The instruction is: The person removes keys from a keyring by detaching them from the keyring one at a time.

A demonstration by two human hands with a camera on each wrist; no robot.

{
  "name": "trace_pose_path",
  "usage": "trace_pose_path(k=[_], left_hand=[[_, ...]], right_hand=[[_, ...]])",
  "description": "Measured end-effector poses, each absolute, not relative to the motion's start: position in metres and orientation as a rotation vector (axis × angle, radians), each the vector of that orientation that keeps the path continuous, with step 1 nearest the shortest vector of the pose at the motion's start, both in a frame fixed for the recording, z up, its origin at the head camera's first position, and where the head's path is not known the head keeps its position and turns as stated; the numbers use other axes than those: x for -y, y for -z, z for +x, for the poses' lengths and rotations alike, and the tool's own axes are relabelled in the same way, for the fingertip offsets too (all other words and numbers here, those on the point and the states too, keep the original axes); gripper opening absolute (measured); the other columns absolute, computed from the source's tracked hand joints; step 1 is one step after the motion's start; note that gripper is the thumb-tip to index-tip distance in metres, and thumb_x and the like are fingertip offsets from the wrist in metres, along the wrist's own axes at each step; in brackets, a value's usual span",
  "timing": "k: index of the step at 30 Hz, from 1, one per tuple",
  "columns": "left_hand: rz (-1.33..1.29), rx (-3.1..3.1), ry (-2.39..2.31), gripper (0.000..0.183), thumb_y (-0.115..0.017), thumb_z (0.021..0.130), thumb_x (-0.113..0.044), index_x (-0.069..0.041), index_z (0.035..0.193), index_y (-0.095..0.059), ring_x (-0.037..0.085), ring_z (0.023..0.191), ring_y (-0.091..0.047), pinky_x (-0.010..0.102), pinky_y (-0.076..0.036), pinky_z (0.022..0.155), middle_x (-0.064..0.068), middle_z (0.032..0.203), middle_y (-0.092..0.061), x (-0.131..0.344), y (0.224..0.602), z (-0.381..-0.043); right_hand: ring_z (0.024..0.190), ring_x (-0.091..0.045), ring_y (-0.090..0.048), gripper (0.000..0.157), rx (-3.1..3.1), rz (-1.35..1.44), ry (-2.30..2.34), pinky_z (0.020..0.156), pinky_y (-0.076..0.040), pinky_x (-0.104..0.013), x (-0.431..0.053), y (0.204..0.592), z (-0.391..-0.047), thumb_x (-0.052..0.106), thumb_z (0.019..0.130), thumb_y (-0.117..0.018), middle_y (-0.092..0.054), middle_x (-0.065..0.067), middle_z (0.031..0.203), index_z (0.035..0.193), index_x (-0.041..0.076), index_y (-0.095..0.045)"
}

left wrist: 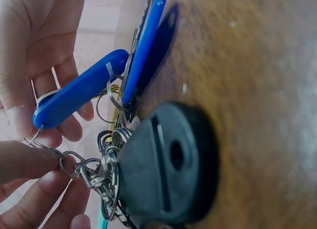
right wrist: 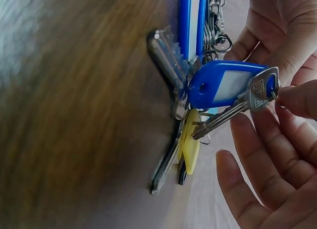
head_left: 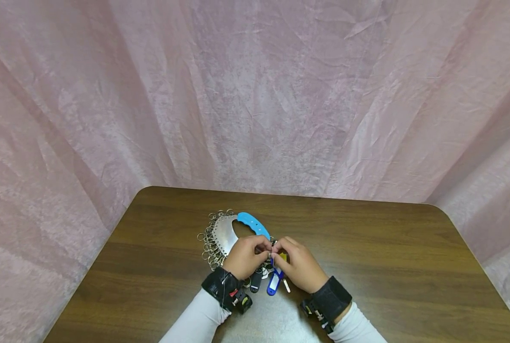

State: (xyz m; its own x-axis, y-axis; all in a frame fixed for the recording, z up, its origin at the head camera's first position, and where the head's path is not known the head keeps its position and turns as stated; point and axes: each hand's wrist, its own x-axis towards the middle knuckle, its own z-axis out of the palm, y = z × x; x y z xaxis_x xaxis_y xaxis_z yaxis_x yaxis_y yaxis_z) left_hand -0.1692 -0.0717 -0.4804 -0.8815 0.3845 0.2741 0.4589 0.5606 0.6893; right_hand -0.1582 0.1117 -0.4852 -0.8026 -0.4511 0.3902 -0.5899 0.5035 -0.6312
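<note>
Both hands meet over the table at a bunch of keys and tags. My left hand pinches a small metal split ring between thumb and fingers. On the ring's other side, the thumb and fingertips of my right hand pinch it too. From it hang a blue key tag with a white label and a silver key. A curved metal plate with a blue grip and many rings along its edge lies by the left hand. Linked clasps run from the split ring toward the bunch.
Close below the hands are a black-headed key, a second blue tag, a yellow tag and more keys. The brown wooden table has rounded far corners. A pink curtain hangs behind it.
</note>
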Motion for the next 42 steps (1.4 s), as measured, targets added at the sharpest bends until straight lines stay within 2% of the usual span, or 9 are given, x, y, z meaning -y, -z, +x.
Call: trace_pose_path(k=[10, 19, 27, 37, 42], left_hand=[[-0.733, 2.69, 1.252, 0.015, -0.069, 0.083, -0.006, -0.02, 0.085, -0.064, 0.004, 0.075, -0.058, 0.027, -0.051, 0.069, -0.008, 0.083, -0.064, 0.0714, 0.4815, -0.1682], [-0.731, 2.666, 1.306, 0.016, -0.07, 0.082, -0.004, -0.019, 0.085, -0.065, 0.006, 0.077, -0.059, 0.029, -0.052, 0.069, -0.007, 0.085, -0.064, 0.0718, 0.4806, -0.1661], [-0.713, 2.672, 1.333, 0.018, -0.07, 0.079, -0.001, -0.018, 0.084, -0.063, 0.004, 0.077, -0.059, 0.029, -0.051, 0.07, -0.01, 0.084, -0.063, 0.0723, 0.4821, -0.1671], [-0.719, 2.63, 1.352, 0.017, -0.068, 0.081, 0.0, -0.012, 0.092, -0.065, 0.005, 0.077, -0.058, 0.028, -0.052, 0.069, -0.006, 0.086, -0.063, 0.0717, 0.482, -0.1679], [-0.716, 2.633, 1.333, 0.015, -0.069, 0.082, -0.004, -0.014, 0.092, -0.066, 0.004, 0.078, -0.058, 0.026, -0.051, 0.069, -0.007, 0.088, -0.062, 0.0727, 0.4838, -0.1681]], right_hand=[[0.085, -0.013, -0.056, 0.005, 2.562, 0.907, -1.158, 0.072, -0.049, -0.033, -0.1127, 0.486, -0.159, 0.015, 0.091, -0.064, -0.054, 0.008, 0.092, 0.09, 0.013, -0.059], [0.081, -0.006, -0.052, 0.009, 2.584, 0.867, -1.14, 0.069, -0.048, -0.029, -0.1127, 0.4846, -0.1585, 0.013, 0.09, -0.065, -0.052, 0.011, 0.089, 0.09, 0.017, -0.058], [0.076, -0.005, -0.051, 0.01, 2.58, 0.857, -1.146, 0.066, -0.047, -0.028, -0.1125, 0.4851, -0.1589, 0.011, 0.089, -0.065, -0.052, 0.011, 0.086, 0.088, 0.017, -0.056], [0.081, -0.006, -0.053, 0.009, 2.557, 0.859, -1.184, 0.069, -0.049, -0.031, -0.1127, 0.4872, -0.1593, 0.011, 0.09, -0.065, -0.054, 0.01, 0.089, 0.09, 0.017, -0.057], [0.083, -0.006, -0.054, 0.008, 2.553, 0.88, -1.199, 0.069, -0.049, -0.032, -0.1132, 0.4862, -0.159, 0.011, 0.09, -0.065, -0.055, 0.01, 0.091, 0.091, 0.015, -0.058]])
